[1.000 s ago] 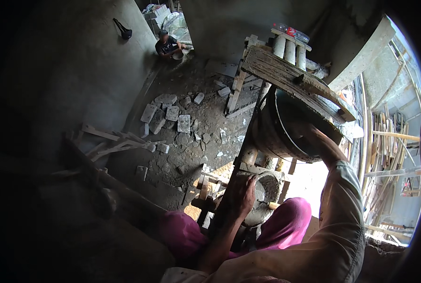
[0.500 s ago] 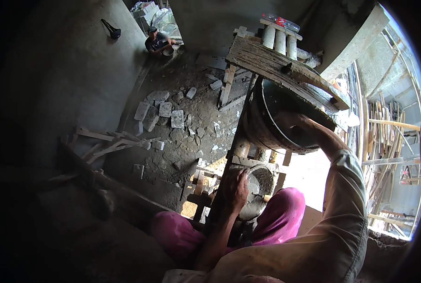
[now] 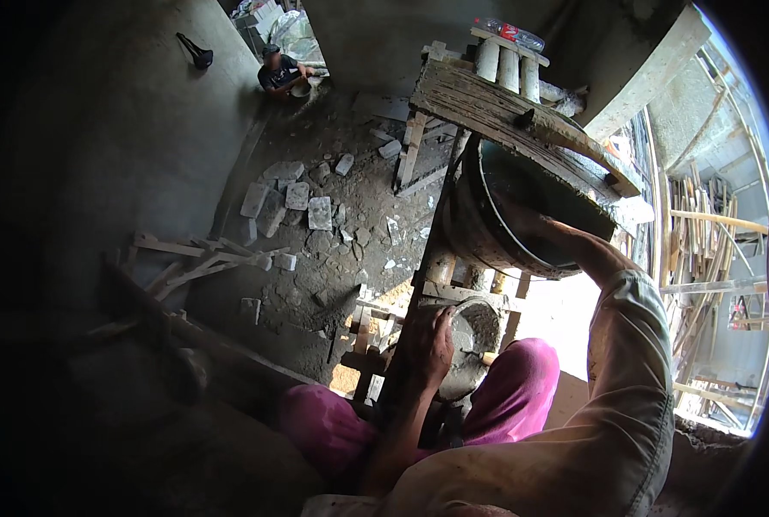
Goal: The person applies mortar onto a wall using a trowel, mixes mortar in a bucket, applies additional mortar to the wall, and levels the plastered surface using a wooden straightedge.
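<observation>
My left hand (image 3: 432,345) grips the left rim of a round mortar pan (image 3: 486,317) in front of my knees. Grey wet mortar lies in the pan, and a tool with a short wooden handle (image 3: 488,358) rests in it; its blade is hard to make out. My right hand (image 3: 527,221) reaches down into a large dark tub (image 3: 479,207) beyond the pan. Shadow inside the tub hides its fingers. What it touches in there does not show.
A rough plank (image 3: 488,99) lies across the tub's far side, with a plastic bottle (image 3: 520,36) behind it. Blocks (image 3: 320,213) and rubble litter the floor below left. Another person (image 3: 281,73) crouches at the far doorway. Wooden scraps (image 3: 186,250) stand by the left wall.
My right hand has shifted slightly within the tub and looks darker there. My left hand stays on the pan's rim. The view has tilted a little.
</observation>
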Demonstrator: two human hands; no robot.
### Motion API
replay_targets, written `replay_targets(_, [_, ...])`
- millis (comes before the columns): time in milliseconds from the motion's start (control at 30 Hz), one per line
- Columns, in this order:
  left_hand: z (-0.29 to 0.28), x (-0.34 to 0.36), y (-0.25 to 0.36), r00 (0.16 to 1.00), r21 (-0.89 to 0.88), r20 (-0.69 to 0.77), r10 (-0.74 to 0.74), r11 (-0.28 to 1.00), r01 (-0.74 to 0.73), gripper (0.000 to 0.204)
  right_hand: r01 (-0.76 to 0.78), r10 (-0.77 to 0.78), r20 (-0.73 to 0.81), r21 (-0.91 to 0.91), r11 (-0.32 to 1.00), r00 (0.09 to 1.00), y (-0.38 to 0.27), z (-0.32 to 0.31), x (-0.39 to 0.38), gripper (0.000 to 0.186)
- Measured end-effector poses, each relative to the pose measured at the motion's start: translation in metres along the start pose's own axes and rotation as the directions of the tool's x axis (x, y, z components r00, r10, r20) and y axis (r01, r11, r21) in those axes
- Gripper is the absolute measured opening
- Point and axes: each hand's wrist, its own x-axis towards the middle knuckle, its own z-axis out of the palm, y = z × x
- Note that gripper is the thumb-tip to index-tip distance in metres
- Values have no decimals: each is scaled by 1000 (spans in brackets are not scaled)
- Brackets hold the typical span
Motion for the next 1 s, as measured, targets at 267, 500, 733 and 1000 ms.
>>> replay_targets(267, [-1, 4, -3, 1000, -7, 1, 1, 1000, -1, 27, -18, 13, 53, 87, 996, 998, -7, 6, 3, 51])
replay_targets(500, [0, 6, -5, 999, -8, -24, 40, 999, -40, 27, -50, -52, 126, 688, 724, 991, -14, -21, -43, 50])
replay_targets(733, [4, 3, -1, 999, -11, 43, 19, 1000, -18, 31, -118, 226, 20, 896, 428, 974, -64, -87, -176, 40])
replay_targets(1000, [-18, 21, 80, 991, -6, -8, 135, 991, -135, 38, 350, 166, -372, 925, 145, 914, -151, -76, -297, 58])
